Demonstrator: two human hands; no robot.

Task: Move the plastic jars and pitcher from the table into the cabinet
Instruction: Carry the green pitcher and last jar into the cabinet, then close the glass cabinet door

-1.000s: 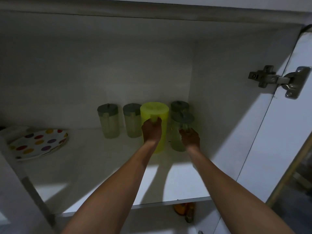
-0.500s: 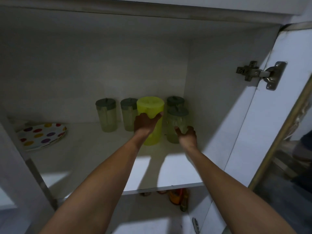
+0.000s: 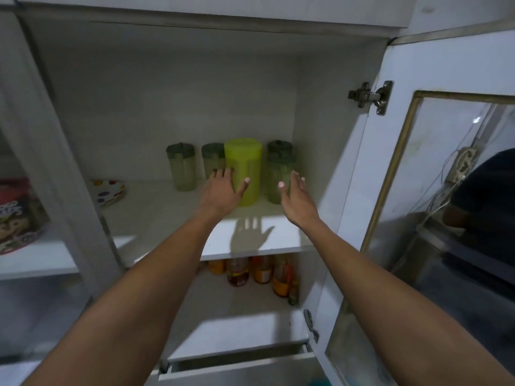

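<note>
A yellow-green pitcher (image 3: pixel 245 162) stands upright at the back of the open cabinet's upper shelf (image 3: pixel 250 238). Several clear plastic jars with grey lids stand beside it: one at far left (image 3: pixel 181 168), one just left of the pitcher (image 3: pixel 212 160), one at its right front (image 3: pixel 280 176) and one behind that (image 3: pixel 279 147). My left hand (image 3: pixel 223 190) hovers in front of the pitcher, fingers spread, holding nothing. My right hand (image 3: pixel 296 196) is open too, just in front of the right front jar and apart from it.
A polka-dot plate (image 3: pixel 110 190) lies at the shelf's left. Several bottles (image 3: pixel 252 270) stand on the lower shelf. The glass-paned cabinet door (image 3: pixel 446 190) hangs open on the right. A printed box (image 3: pixel 14 215) sits in the left compartment. A drawer (image 3: pixel 237 360) below is slightly open.
Both hands have let go of the pitcher and the right front jar and pulled back toward me with fingers spread. The view has backed away, showing more of the cabinet.
</note>
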